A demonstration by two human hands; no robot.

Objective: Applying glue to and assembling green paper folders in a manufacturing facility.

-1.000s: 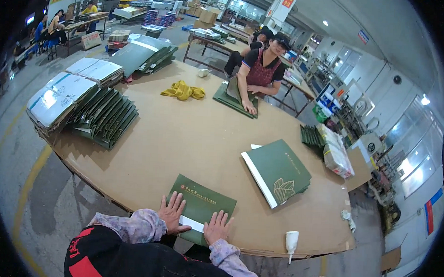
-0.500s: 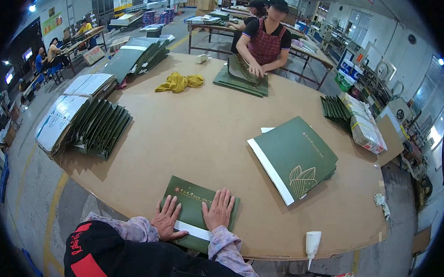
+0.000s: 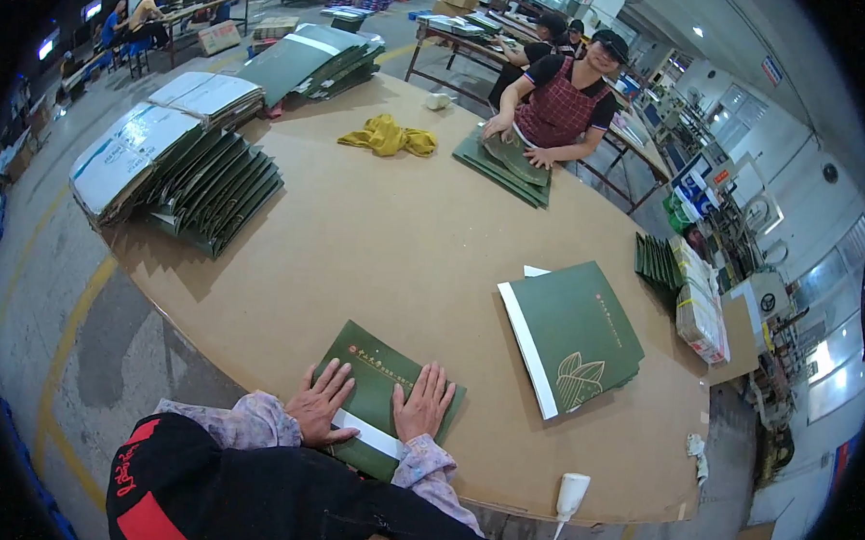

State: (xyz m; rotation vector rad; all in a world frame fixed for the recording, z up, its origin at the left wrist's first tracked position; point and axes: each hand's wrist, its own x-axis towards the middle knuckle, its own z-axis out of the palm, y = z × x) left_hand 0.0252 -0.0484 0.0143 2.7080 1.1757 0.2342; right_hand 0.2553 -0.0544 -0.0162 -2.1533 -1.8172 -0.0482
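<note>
A dark green printed paper folder (image 3: 376, 350) with gold lettering and a white strip along it lies on the table right in front of me. My left hand (image 3: 318, 405) rests flat on its left side, fingers spread, with the thumb on the white strip. On the right side, my right hand (image 3: 422, 405) presses down with the palm low and the fingers pointing away from me. Neither hand grips anything. To the right lies a stack of larger green sheets (image 3: 577, 329), white-edged on the left, with a gold leaf-like drawing.
A white nozzle bottle (image 3: 571, 495) lies at the near edge. Green folders (image 3: 219, 188) and wrapped bundles (image 3: 134, 151) are piled at left. A yellow cloth (image 3: 388, 135) lies farther back. Across the table, a co-worker (image 3: 562, 107) handles green sheets (image 3: 500, 167). More folders (image 3: 656, 268) sit at right.
The view has tilted and shifted. My hands remain flat on the folder in nearly the same pose. The co-worker's hands have moved apart over the green sheets.
</note>
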